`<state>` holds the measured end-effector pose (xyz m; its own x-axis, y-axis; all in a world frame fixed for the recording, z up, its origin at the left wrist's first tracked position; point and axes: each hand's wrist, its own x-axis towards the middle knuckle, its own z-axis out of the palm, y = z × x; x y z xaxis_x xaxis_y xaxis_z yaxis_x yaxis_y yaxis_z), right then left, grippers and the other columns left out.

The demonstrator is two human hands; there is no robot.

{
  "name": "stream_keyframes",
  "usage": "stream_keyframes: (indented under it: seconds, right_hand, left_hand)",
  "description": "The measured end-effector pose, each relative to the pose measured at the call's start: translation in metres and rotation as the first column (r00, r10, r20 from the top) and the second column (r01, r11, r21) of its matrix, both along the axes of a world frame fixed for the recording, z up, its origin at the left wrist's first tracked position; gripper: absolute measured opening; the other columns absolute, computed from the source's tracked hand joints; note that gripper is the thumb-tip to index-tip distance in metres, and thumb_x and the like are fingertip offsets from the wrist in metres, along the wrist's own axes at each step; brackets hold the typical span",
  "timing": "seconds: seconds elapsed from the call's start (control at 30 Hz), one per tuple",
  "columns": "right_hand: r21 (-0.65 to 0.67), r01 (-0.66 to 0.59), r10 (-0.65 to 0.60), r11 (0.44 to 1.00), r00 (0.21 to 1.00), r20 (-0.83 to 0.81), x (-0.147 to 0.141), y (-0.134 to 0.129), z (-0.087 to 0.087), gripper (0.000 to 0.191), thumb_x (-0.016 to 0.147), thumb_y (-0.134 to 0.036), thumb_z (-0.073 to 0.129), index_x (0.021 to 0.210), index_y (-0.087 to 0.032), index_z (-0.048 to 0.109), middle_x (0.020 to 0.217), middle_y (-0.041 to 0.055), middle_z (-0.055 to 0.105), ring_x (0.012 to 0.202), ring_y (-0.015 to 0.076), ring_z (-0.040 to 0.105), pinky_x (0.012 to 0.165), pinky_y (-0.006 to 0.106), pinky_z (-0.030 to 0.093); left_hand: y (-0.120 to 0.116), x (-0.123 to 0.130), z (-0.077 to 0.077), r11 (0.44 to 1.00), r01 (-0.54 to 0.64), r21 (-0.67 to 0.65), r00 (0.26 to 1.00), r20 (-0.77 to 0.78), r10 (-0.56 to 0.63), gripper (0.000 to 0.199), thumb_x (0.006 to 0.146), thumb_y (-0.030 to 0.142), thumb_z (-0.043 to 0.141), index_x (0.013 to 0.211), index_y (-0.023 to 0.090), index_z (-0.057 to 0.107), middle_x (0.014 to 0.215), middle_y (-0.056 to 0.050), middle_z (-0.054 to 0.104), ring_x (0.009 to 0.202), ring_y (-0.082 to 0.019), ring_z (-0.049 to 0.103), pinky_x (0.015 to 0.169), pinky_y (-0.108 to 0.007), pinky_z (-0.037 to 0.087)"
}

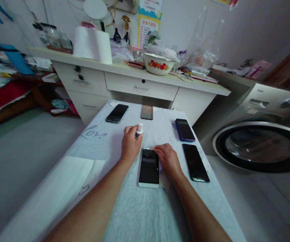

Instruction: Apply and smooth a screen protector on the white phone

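Phone, white-edged with a black screen, lies flat on the cloth between the forearms, its long axis running away from the person, the far end tipped very slightly right. The left hand is closed around a small white-capped bottle held upright beyond the phone's far left corner. Apart from it, the right hand has its fingertips at the phone's far right corner; whether they grip anything, I cannot tell.
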<state>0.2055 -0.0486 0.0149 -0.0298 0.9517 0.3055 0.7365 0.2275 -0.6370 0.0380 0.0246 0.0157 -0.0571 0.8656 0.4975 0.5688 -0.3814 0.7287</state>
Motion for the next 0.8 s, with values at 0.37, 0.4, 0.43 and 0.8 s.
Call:
stream_keyframes:
  seconds: [0.37, 0.4, 0.43, 0.8]
  right_hand:
    - [-0.075, 0.089, -0.076, 0.993, 0.984, 0.162, -0.003, -0.001, 0.006, 0.029, 0.090, -0.021, 0.051, 0.114, -0.011, 0.063, 0.098, 0.0119, 0.062, 0.091, 0.0210, 0.059, 0.084, 0.030, 0.044]
    - [-0.080, 0.087, -0.073, 0.993, 0.985, 0.159, -0.004, -0.001, 0.007, 0.028, 0.090, -0.022, 0.052, 0.113, -0.012, 0.064, 0.097, 0.0110, 0.061, 0.089, 0.0202, 0.059, 0.083, 0.029, 0.044]
    - [-0.082, 0.083, -0.070, 0.993, 0.986, 0.149, -0.004, -0.002, 0.009, 0.026, 0.091, -0.024, 0.051, 0.110, -0.013, 0.065, 0.095, 0.0098, 0.061, 0.088, 0.0192, 0.059, 0.082, 0.028, 0.044]
    - [-0.044, 0.047, -0.042, 0.998, 0.991, 0.124, -0.004, -0.004, 0.009, 0.019, 0.091, -0.020, 0.053, 0.092, -0.017, 0.072, 0.086, 0.0056, 0.061, 0.081, 0.0158, 0.058, 0.078, 0.024, 0.042]
  left_hand:
    - [0.002, -0.001, 0.000, 0.994, -0.057, -0.094, 0.997, -0.060, 0.052, 0.036, 0.080, 0.021, 0.058, 0.115, 0.019, 0.056, 0.100, -0.006, 0.056, 0.095, -0.022, 0.058, 0.085, -0.034, 0.049]
    - [0.002, 0.000, 0.000, 0.993, -0.059, -0.100, 0.997, -0.065, 0.052, 0.036, 0.080, 0.022, 0.058, 0.116, 0.019, 0.056, 0.100, -0.007, 0.057, 0.095, -0.022, 0.058, 0.085, -0.034, 0.049]
    - [0.001, 0.000, 0.000, 0.993, -0.060, -0.105, 0.996, -0.068, 0.053, 0.036, 0.080, 0.022, 0.058, 0.116, 0.019, 0.056, 0.100, -0.007, 0.057, 0.095, -0.022, 0.058, 0.085, -0.035, 0.049]
    - [0.010, 0.000, -0.018, 0.989, 0.027, -0.145, 0.991, 0.135, -0.007, 0.037, 0.084, 0.024, 0.053, 0.121, 0.021, 0.053, 0.106, -0.006, 0.056, 0.081, -0.016, 0.061, 0.076, -0.031, 0.053]
